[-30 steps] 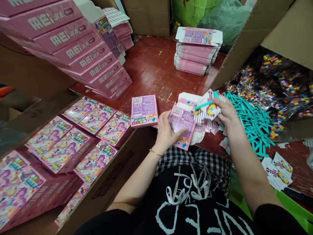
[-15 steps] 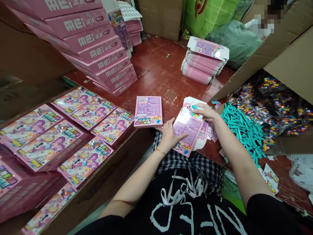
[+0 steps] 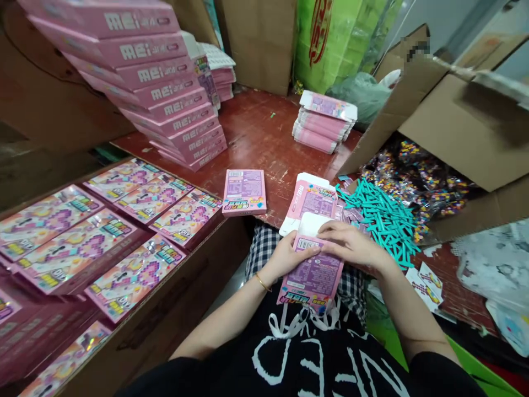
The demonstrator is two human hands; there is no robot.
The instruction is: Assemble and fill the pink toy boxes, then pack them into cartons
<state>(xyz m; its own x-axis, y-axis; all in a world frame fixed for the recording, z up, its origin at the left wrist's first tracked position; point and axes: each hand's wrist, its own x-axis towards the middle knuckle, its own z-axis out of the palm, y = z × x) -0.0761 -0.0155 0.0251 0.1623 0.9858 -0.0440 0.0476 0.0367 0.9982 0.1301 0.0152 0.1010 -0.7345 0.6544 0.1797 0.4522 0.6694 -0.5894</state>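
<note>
The pink box [image 3: 313,275] is smooth printed card, the table [image 3: 264,132] scuffed glossy red wood, the carton [image 3: 458,138] matt brown cardboard.

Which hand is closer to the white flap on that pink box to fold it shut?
Probably the right hand. Its fingers lie across the top of the pink box, right beside the open white flap. The left hand grips the box's left edge, steadying it.

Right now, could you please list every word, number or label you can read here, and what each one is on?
"MEi": on the side of each pink box in the tall stack.
Barcode, digits too small: on the pink box held by the left hand and right hand.
Print on the closed box on the table: too blurred.
Red sign on the green bag: unreadable.
</note>
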